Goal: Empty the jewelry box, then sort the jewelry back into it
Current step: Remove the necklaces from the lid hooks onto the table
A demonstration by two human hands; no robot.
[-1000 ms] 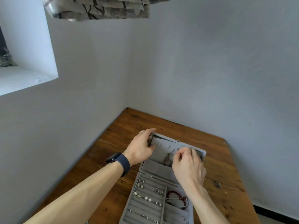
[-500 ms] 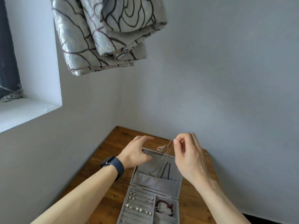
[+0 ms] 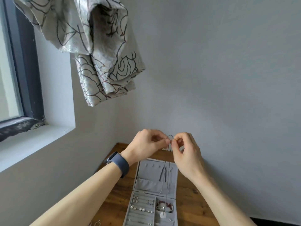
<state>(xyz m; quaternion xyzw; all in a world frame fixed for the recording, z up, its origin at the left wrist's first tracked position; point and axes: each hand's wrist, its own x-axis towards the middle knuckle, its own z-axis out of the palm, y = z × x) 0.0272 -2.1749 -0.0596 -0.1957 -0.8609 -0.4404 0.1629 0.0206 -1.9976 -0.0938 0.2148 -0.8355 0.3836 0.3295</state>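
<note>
A grey jewelry box lies open on the wooden table, its lid leaning back. Earrings sit in the left rows; a red bracelet lies in the right compartment. Above the box, my left hand and my right hand each pinch the top of a thin necklace. The cord hangs straight down in front of the lid, with a pale pendant low over the right compartment. Another dark cord hangs on the lid's hooks.
Grey walls meet in a corner right behind the table. A window with a white sill is at the left, and a patterned curtain hangs bunched above. Small metal pieces lie on the table left of the box.
My right hand lifted the necklace out of the lid and up. My left hand left the lid's edge and joined it, pinching the cord. The view tilted upward.
</note>
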